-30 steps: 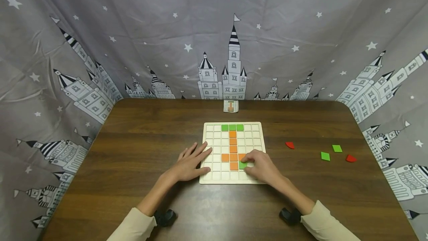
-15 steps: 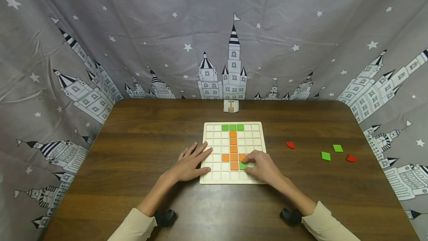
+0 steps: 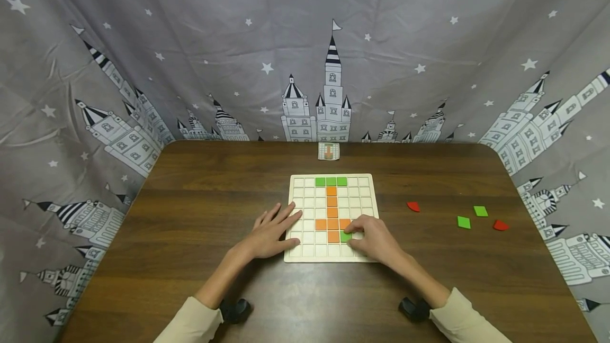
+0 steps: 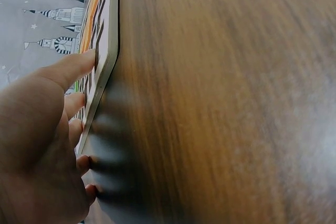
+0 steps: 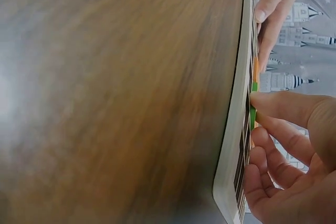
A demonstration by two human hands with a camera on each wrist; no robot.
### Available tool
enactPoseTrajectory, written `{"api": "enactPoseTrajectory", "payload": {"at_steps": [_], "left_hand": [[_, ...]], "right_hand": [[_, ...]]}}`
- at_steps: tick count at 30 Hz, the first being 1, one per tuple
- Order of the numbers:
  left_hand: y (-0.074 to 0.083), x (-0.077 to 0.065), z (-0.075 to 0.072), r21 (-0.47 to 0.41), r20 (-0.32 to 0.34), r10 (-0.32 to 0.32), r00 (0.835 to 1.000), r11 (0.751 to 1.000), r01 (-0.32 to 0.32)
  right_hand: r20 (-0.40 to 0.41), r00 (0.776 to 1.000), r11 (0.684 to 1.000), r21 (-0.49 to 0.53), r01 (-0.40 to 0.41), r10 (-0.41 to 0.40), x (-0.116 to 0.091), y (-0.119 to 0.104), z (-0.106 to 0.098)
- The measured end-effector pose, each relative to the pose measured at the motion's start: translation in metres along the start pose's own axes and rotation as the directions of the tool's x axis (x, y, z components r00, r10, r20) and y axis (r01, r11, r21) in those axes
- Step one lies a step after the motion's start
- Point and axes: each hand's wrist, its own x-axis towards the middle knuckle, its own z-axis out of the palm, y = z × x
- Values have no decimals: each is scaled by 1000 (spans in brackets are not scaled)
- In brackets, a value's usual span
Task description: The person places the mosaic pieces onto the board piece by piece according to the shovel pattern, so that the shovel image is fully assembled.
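A pale grid board (image 3: 306,250) lies on the table, with orange tiles (image 3: 332,211) in a column and green tiles (image 3: 331,181) along its far row. My left hand (image 3: 267,236) is spread over the board's left edge, its thumb and some fingertips touching it. With thumb and index finger, my right hand (image 3: 374,237) pinches a green square tile (image 3: 346,236) at a cell right of the lowest orange tile. The right wrist view shows this green tile (image 5: 253,118) between thumb and fingers, close against the board; whether it sits fully in the cell I cannot tell.
Right of the board lie two red quarter-round pieces (image 3: 413,206) and two loose green tiles (image 3: 464,222). A small pattern card (image 3: 329,151) lies at the table's far edge, before a grey curtain (image 3: 229,41) printed with castles. The brown table (image 3: 205,210) extends around the board.
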Motion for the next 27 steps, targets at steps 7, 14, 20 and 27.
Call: {"api": "enactPoseTrajectory", "payload": {"at_steps": [7,14,20,27], "left_hand": [[0,0,0,-1,3,-4,1000,1000,4],[-1,0,0,2,6,-1,1000,1000,1],[-1,0,0,-5,6,0,1000,1000,0],[-1,-1,0,-2,4,4,1000,1000,-4]], "right_hand": [[-3,1000,999,-15,-31,31,-2,3,-2],[-66,998,999,-37,-27,25,-11,12,-22],[-166,985,996,-71,-52,39,-28,37,-56],[-241,963,982,-110,-151,121,-57,73,-102]]}}
